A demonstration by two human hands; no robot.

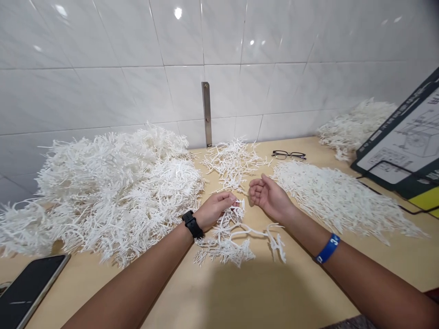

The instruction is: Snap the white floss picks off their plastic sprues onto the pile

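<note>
My left hand (pixel 216 209), a black watch on its wrist, pinches a white branched plastic piece (pixel 241 209) between thumb and fingers. Below it on the table lie more white branched pieces (pixel 236 251), along with a thicker curved white stem (pixel 252 230). To the right, my right hand (pixel 269 195) is turned palm up, fingers loosely curled and nothing visible in them. It wears a blue wristband and is a small gap away from my left hand. Just beyond both hands spreads a loose heap of thin white sprigs (pixel 235 160).
A big mound of white branched pieces (pixel 120 192) fills the left side. On the right lie a flat white pile (pixel 343 196), eyeglasses (pixel 288 155), another white heap (pixel 360 125) and a printed box (pixel 408 141). A phone (pixel 32 288) rests at the near left. A tiled wall (pixel 137 96) stands behind.
</note>
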